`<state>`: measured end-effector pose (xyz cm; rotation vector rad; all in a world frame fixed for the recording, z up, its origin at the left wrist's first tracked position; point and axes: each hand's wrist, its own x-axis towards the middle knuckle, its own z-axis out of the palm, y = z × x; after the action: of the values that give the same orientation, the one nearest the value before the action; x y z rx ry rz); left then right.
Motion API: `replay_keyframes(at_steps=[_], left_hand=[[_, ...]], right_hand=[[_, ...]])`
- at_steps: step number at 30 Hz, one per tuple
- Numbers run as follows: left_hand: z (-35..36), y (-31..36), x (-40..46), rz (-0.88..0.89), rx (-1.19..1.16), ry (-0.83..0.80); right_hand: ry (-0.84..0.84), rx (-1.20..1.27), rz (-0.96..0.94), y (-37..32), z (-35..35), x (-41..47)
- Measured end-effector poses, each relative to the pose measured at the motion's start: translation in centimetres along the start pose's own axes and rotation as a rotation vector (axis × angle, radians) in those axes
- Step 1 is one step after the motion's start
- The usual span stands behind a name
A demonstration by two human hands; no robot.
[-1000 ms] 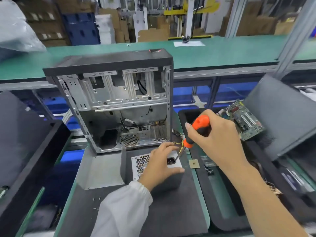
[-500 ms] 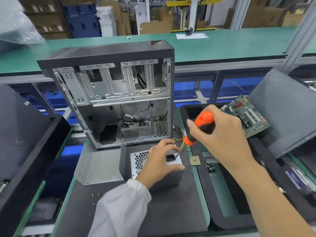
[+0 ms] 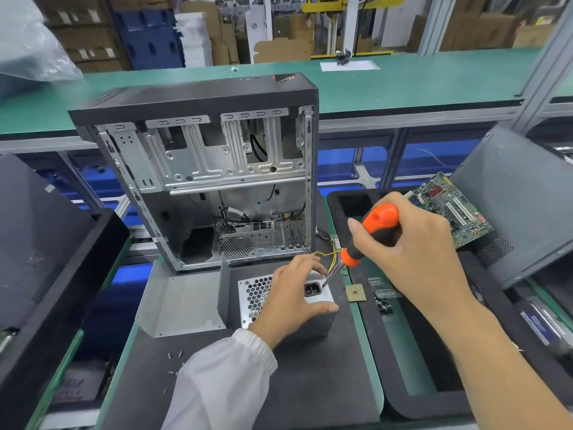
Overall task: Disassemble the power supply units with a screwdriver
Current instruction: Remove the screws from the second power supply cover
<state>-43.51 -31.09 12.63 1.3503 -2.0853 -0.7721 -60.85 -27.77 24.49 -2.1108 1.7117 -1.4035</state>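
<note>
On the dark mat of the worktop (image 3: pixel 310 383), just in front of the open computer case (image 3: pixel 204 181), sits the power supply unit (image 3: pixel 257 294), its honeycomb vent and black mains socket facing up. Being a sheet-metal box, it is probably stiff and fairly heavy for its size, with smooth sides that could slide on the mat and thin edges that may bite; the flat outer walls and corners look like the safest places to hold it, well clear of the loose bundle of coloured wires (image 3: pixel 330 259) trailing from its far right corner.

The left hand (image 3: pixel 293 293) rests on top of the unit, fingers spread wide and curled over its far and near edges, pinning it down rather than lifting it.

To the right, the right hand (image 3: pixel 412 246) is wrapped tightly around the orange-and-black screwdriver (image 3: pixel 369 234), thumb along the handle. The shaft slants down to the left, its tip meeting the unit's top face just beside the socket, presumably on a screw too small to make out.
</note>
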Motion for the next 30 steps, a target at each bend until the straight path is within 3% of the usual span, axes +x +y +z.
replay_keyframes(at_steps=[21,26,30], left_hand=[[0.1,0.2,-0.3,0.030,0.036,0.016],[0.1,0.1,-0.2,0.020,0.036,0.016],[0.1,0.4,-0.1,-0.027,0.025,-0.004]], right_hand=[[-0.048,-0.051,0.044,-0.2,-0.5,0.4],[-0.341,-0.254,0.048,-1.8,-0.9,3.0],[-0.625,-0.284,-0.076,-3.7,-0.1,5.7]])
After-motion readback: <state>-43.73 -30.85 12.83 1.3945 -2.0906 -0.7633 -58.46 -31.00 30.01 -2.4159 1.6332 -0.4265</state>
